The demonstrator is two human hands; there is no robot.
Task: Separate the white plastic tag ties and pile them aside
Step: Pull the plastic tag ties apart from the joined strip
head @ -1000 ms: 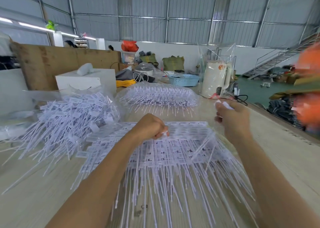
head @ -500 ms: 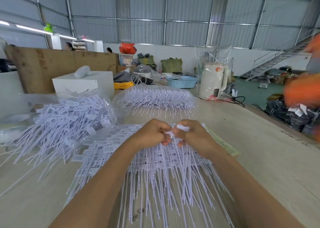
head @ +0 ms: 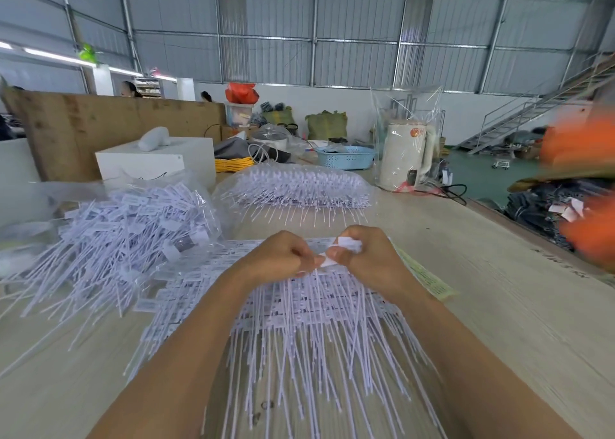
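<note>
Between both hands' (head: 283, 255) (head: 366, 255) grip, tag ties (head: 346, 245) sit pinched.

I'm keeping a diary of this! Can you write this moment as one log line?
step: separating ties | left hand: pinching tag ties | right hand: pinching same | loose pile: left side

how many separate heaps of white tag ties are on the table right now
3. A loose pile at the left, a bagged batch at the far middle, and the joined sheet under both hands, left hand and right hand. More may lie out of view.
</note>
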